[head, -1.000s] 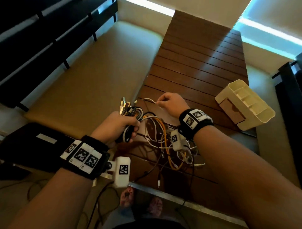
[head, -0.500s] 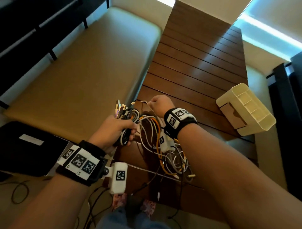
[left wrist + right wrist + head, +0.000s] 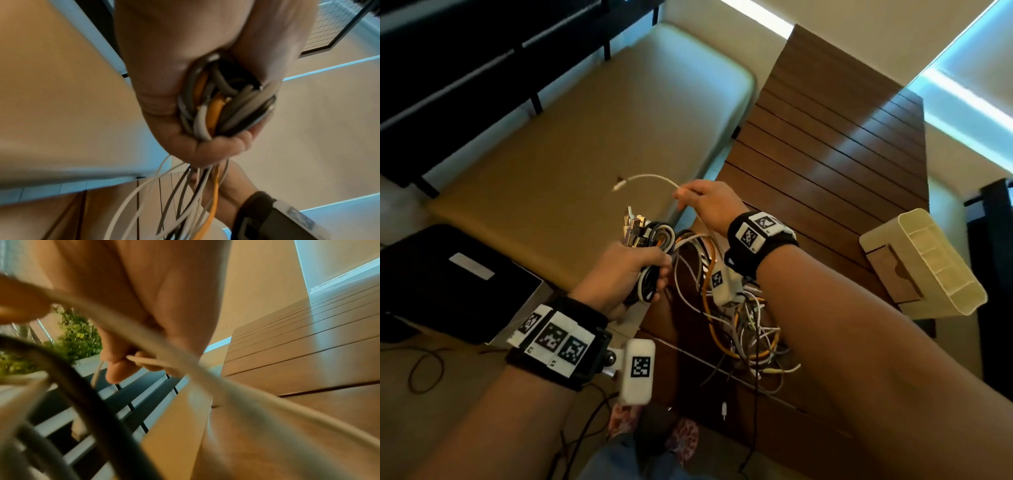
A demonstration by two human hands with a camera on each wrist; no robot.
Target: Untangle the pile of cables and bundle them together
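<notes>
My left hand (image 3: 626, 270) grips a bundle of looped cables (image 3: 654, 240) in white, grey, black and orange, with several plug ends sticking up above the fist. The left wrist view shows the same loops (image 3: 213, 104) squeezed in the palm. My right hand (image 3: 705, 202) pinches a thin white cable (image 3: 647, 180) whose plug end arcs free to the left, above the bench. In the right wrist view the white cable (image 3: 148, 361) passes between the fingertips. A tangle of white, grey and orange cables (image 3: 743, 322) hangs and lies on the wooden table (image 3: 825, 164) beneath my right wrist.
A cream plastic organiser (image 3: 928, 263) lies tipped on the table's right edge. A tan padded bench (image 3: 585, 137) runs along the left of the table. A black flat case (image 3: 448, 281) sits at the near left. Loose wires trail on the floor (image 3: 424, 370).
My right hand has lifted off the table and pulled the white cable's end up and out to the left, clear of the pile. The left hand keeps its grip on the bundle.
</notes>
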